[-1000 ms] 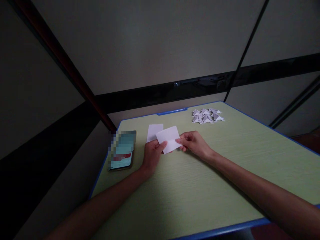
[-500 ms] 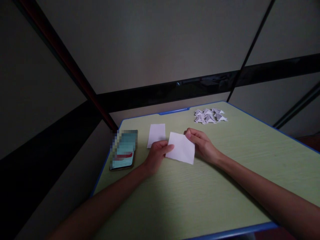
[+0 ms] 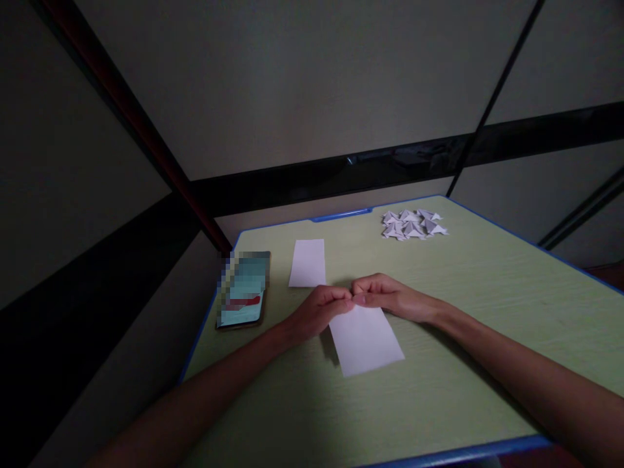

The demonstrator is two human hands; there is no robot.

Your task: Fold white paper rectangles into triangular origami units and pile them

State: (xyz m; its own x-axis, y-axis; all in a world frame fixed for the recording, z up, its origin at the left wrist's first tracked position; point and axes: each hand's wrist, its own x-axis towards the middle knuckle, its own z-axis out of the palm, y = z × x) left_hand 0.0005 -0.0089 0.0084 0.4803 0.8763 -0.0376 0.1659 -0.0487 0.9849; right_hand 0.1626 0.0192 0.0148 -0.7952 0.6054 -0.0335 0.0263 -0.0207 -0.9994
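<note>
A white sheet of paper point(image 3: 366, 341) hangs between my two hands, its free end pointing toward me over the table. My left hand point(image 3: 325, 309) pinches its far edge between thumb and curled fingers. Right beside it, my right hand point(image 3: 383, 296) grips the same far edge, and the two thumbs almost meet. The fingertips behind the paper are hidden. Beyond my left hand lies a second white paper point(image 3: 308, 262), flat on the table.
A phone point(image 3: 244, 292) with a lit, partly blurred screen lies at the left edge of the pale green table point(image 3: 468, 286). Several folded paper figures point(image 3: 413, 225) sit in two rows at the back right. Behind the table stands a panelled wall point(image 3: 312, 84) with a black band.
My hands have come together at the paper's far edge. The paper has turned, so its free end now extends toward me. The second paper and the phone have stayed put.
</note>
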